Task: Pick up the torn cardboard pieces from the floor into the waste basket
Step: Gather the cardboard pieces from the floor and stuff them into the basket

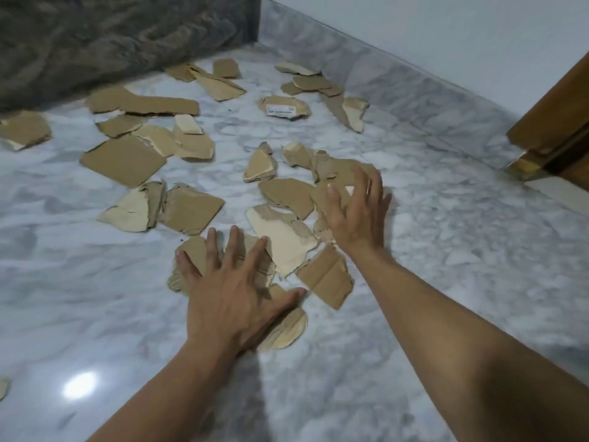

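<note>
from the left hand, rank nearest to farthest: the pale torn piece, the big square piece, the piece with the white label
From the left hand:
1. Pale torn piece, just past its fingertips, toward the right hand.
2. Big square piece, farther off to the left.
3. Piece with the white label, far ahead, toward the marble skirting.

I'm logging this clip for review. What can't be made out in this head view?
- Waste basket: nowhere in the frame.
- Print on the label: too small.
- Cardboard under the left hand and right hand: partly covered by them.
- Piece at the left edge: cut off.
</note>
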A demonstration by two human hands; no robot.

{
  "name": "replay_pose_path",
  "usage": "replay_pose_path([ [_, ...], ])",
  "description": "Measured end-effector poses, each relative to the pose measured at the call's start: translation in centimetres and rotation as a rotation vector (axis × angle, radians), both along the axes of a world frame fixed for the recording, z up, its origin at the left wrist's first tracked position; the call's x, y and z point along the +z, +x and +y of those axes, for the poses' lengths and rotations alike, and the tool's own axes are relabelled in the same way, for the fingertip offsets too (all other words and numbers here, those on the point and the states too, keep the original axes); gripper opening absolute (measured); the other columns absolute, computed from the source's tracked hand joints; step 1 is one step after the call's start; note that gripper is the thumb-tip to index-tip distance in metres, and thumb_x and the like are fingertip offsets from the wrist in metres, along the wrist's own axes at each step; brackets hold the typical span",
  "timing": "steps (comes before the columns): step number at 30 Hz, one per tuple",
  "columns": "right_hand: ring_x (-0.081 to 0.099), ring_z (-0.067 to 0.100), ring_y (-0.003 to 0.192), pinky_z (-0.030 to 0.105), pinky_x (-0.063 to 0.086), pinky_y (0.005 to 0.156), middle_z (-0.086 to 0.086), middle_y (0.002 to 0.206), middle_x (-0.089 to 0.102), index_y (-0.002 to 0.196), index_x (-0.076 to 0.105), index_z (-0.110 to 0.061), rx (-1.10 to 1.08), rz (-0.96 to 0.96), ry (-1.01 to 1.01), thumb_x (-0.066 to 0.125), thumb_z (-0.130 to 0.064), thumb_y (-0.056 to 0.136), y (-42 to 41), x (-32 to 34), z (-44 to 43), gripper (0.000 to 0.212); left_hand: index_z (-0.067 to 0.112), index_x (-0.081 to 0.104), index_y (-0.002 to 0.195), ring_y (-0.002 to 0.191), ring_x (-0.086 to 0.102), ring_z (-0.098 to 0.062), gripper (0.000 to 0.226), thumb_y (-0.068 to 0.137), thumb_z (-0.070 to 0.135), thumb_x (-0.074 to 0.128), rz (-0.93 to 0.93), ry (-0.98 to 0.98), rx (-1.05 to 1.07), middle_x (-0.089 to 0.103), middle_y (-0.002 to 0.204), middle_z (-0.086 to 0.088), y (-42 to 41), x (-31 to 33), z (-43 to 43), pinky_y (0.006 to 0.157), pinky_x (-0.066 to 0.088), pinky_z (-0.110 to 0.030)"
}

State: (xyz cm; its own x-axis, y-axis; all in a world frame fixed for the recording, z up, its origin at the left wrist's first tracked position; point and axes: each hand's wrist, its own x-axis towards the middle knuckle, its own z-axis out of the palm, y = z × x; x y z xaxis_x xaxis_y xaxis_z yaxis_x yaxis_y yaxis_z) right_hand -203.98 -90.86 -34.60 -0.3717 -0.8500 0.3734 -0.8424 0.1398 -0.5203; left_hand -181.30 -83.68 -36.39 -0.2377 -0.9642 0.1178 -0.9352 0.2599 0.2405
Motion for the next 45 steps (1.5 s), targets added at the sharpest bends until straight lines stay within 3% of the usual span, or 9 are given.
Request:
replay_pose_path([
  [4, -0.021, 0.034, 0.15, 0.073, -0.016, 0.108, 0.005, 0.166, -0.019, 0.155, 0.01, -0.051, -0.041, 0.016, 0.393, 0.015, -0.09, 0.081, -1.7, -0.3, -5.8, 0.084, 0.036, 0.032, 0.156, 0.153, 0.017, -0.039, 0.113, 0.066, 0.104, 0.026, -0.005, 0.006, -0.004, 0.031, 0.164, -0.007, -0.3, -0.1, -0.2, 0.113, 0.003, -0.075],
  [9, -0.019, 0.034, 0.151, 0.073, -0.023, 0.103, -0.005, 0.168, -0.008, 0.146, 0.011, -0.067, 0.201, 0.023, 0.742, 0.016, -0.107, 0.056, -0.5, 1.0, -8.4, 0.099, 0.038, 0.032, 0.156, 0.153, 0.017, -0.039, 0.114, 0.064, 0.105, 0.025, -0.027, 0.056, 0.026, 0.031, 0.163, -0.009, -0.3, 0.2, -0.5, 0.113, 0.004, -0.075],
  [16, 0.011, 0.02, 0.147, 0.059, 0.01, 0.116, -0.013, 0.154, 0.029, 0.135, 0.04, -0.053, 0.418, 0.056, 0.566, 0.033, -0.074, 0.083, 2.4, 0.6, 0.6, 0.056, 0.031, -0.004, 0.161, 0.156, 0.0, -0.029, 0.13, 0.061, 0.106, 0.027, 0.146, 0.057, 0.08, 0.007, 0.169, -0.005, -0.3, 0.4, -0.3, 0.119, 0.0, -0.067],
  [20, 0.029, 0.019, 0.13, 0.043, 0.027, 0.101, -0.014, 0.141, 0.043, 0.138, 0.033, -0.048, 0.416, 0.041, 0.473, 0.045, -0.056, 0.088, 3.0, 1.3, 4.0, 0.052, 0.032, -0.007, 0.161, 0.156, 0.0, -0.027, 0.125, 0.064, 0.105, 0.025, 0.185, 0.039, 0.062, 0.005, 0.169, -0.005, -0.5, 0.5, -0.5, 0.121, -0.003, -0.063],
  [23, 0.02, 0.016, 0.14, 0.052, 0.024, 0.112, -0.011, 0.153, 0.032, 0.145, 0.033, -0.048, 0.24, -0.077, 0.425, 0.052, -0.059, 0.087, 2.5, 1.5, 6.2, 0.062, 0.031, -0.009, 0.161, 0.156, -0.005, -0.027, 0.122, 0.067, 0.103, 0.021, 0.214, 0.023, 0.017, 0.003, 0.17, -0.006, -0.1, 0.5, -0.3, 0.122, 0.0, -0.06],
  [27, -0.007, 0.027, 0.153, 0.061, -0.004, 0.118, 0.003, 0.169, -0.002, 0.158, 0.01, -0.039, -0.36, -0.264, 0.589, 0.023, -0.088, 0.083, 2.5, 1.4, 10.0, 0.091, 0.03, 0.01, 0.161, 0.154, 0.001, -0.037, 0.108, 0.077, 0.097, 0.023, 0.312, -0.014, 0.267, 0.014, 0.168, -0.009, 1.1, 1.1, 0.3, 0.118, -0.002, -0.068],
  [30, -0.005, 0.025, 0.154, 0.055, -0.011, 0.119, 0.006, 0.169, 0.003, 0.161, 0.008, -0.027, -0.329, -0.211, 0.563, 0.02, -0.079, 0.089, 5.6, 0.1, 11.2, 0.089, 0.021, 0.011, 0.161, 0.154, 0.005, -0.037, 0.115, 0.075, 0.098, 0.013, 0.243, 0.098, 0.285, 0.015, 0.167, -0.015, 1.6, 1.0, 0.4, 0.121, 0.002, -0.061],
  [35, 0.026, 0.03, 0.141, 0.046, 0.021, 0.114, 0.011, 0.155, 0.033, 0.157, 0.021, -0.014, -0.194, 0.076, 0.4, 0.031, -0.074, 0.088, 9.5, -0.1, 10.1, 0.092, 0.012, 0.034, 0.154, 0.131, 0.041, -0.035, 0.101, 0.085, 0.087, 0.032, 0.194, 0.033, 0.199, 0.046, 0.148, -0.013, 0.8, 1.5, 0.6, 0.101, 0.033, -0.048],
  [45, 0.049, 0.032, 0.109, 0.041, 0.041, 0.078, 0.012, 0.119, 0.05, 0.116, 0.045, -0.012, -0.2, 0.127, 0.413, 0.039, -0.073, 0.086, 11.3, 0.1, 11.6, 0.068, 0.013, 0.056, 0.123, 0.106, 0.052, -0.042, 0.053, 0.097, 0.059, 0.05, 0.304, 0.233, 0.23, 0.055, 0.12, -0.017, 1.1, 2.8, 0.5, 0.078, 0.04, -0.042],
])
